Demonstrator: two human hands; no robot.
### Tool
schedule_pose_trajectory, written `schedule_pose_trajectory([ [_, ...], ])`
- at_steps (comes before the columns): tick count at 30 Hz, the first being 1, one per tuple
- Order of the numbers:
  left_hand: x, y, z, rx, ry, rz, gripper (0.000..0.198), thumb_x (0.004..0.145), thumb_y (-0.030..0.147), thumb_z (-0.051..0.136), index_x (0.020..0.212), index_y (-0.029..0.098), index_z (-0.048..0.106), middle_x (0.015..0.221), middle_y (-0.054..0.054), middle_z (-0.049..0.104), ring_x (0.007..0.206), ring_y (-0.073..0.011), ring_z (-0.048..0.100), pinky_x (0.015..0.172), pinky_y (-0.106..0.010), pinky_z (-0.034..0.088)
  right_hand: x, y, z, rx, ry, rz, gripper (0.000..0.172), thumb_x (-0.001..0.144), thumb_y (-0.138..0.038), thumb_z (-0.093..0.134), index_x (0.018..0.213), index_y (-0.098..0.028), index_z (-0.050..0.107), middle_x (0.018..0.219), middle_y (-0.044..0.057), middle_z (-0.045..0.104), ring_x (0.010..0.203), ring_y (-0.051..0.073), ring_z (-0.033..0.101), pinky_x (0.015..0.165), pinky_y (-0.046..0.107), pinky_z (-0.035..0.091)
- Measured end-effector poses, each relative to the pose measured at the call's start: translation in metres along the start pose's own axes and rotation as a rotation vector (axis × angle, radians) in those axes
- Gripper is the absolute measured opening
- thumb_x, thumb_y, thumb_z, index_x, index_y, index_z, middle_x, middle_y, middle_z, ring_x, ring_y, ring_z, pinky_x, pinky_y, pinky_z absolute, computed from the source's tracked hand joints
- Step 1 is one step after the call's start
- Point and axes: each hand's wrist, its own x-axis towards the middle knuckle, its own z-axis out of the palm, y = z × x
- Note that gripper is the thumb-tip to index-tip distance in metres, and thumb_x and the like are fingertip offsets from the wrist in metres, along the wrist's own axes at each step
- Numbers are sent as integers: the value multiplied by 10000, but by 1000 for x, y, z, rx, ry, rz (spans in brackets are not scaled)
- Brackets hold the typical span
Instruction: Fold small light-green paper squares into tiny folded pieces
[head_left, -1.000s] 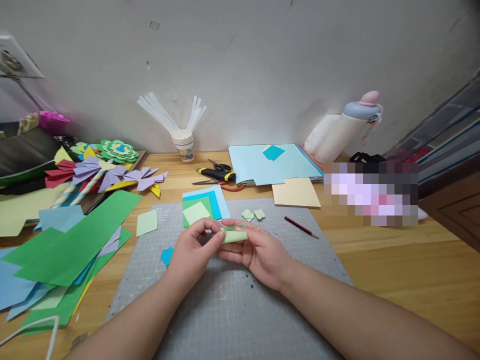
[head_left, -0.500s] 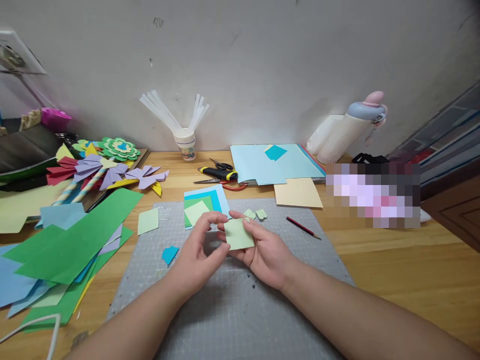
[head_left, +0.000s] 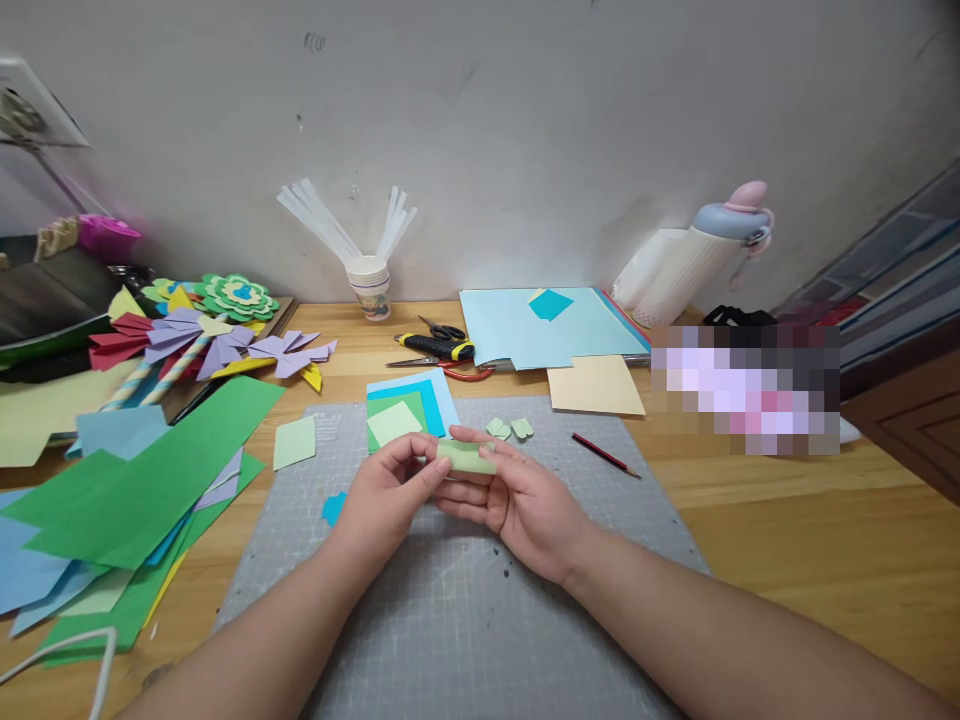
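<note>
Between my two hands, above the grey cutting mat (head_left: 375,640), a small pale green paper (head_left: 466,459) is bent over into a curve. My left hand (head_left: 394,485) is closed on its left end, thumb in front. At the right end, my right hand (head_left: 521,500) grips the paper with the thumb, its other fingers lying behind and below. Just beyond the hands lie pale green cut-out shapes (head_left: 510,429) and a stack of coloured paper squares (head_left: 433,400). A blue paper piece (head_left: 333,510) is partly hidden by my left hand.
A pencil (head_left: 606,455) lies on the mat's right side. Scissors and a yellow-black tool (head_left: 435,347) lie behind the stack, near a paper cup (head_left: 370,290) of white strips. Green paper sheets (head_left: 157,490) and folded paper flowers (head_left: 202,335) cover the left side. A bottle (head_left: 701,265) leans at the back right.
The pale green paper was a flat square facing me; now it is bent over into a narrow curved strip. My left hand has closed onto its left end.
</note>
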Motion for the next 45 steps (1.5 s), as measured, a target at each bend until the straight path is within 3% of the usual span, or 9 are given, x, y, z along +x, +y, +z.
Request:
schedule_pose_trajectory([
  [6, -3, 8, 5, -92, 89, -73, 230, 684, 335, 723, 699, 173, 560, 727, 16, 591, 684, -119, 533, 647, -221, 421, -3, 3, 1, -159, 8, -107, 373, 886, -436, 493, 1147, -172, 526, 958, 95, 697, 812, 207, 690, 740, 350, 520],
  [13, -1, 4, 4, -57, 94, -37, 242, 668, 327, 727, 682, 172, 541, 726, 14, 566, 674, -117, 521, 632, -219, 418, -1, 5, 2, -397, 89, -136, 304, 794, -377, 635, 1017, -174, 592, 858, 46, 700, 737, 177, 686, 697, 311, 525],
  [19, -1, 4, 5, -52, 112, -25, 249, 654, 302, 732, 686, 172, 522, 687, 30, 527, 645, -102, 495, 604, -205, 413, -1, 3, 5, -424, 129, -122, 276, 772, -406, 650, 912, -168, 643, 814, 45, 713, 738, 182, 688, 706, 321, 535],
  [24, -1, 6, 6, -112, 95, -41, 298, 641, 294, 745, 848, 184, 560, 680, 43, 542, 645, -97, 512, 592, -193, 416, 0, 4, 3, -430, 136, -126, 314, 758, -419, 666, 912, -147, 645, 776, 52, 714, 724, 179, 691, 701, 322, 537],
  [30, -1, 5, 3, -23, 38, -133, 255, 663, 376, 727, 666, 152, 605, 627, 11, 593, 598, -110, 526, 600, -227, 423, 0, 6, 2, -451, 140, -118, 286, 762, -422, 659, 864, -155, 646, 696, 36, 703, 691, 194, 693, 683, 345, 544],
  [45, -2, 7, 5, 10, 45, -127, 231, 652, 383, 724, 649, 164, 648, 625, 11, 622, 589, -122, 558, 610, -238, 447, 0, 6, 0, -492, 193, -89, 338, 743, -470, 654, 810, -139, 639, 708, 47, 704, 633, 169, 682, 612, 296, 531],
])
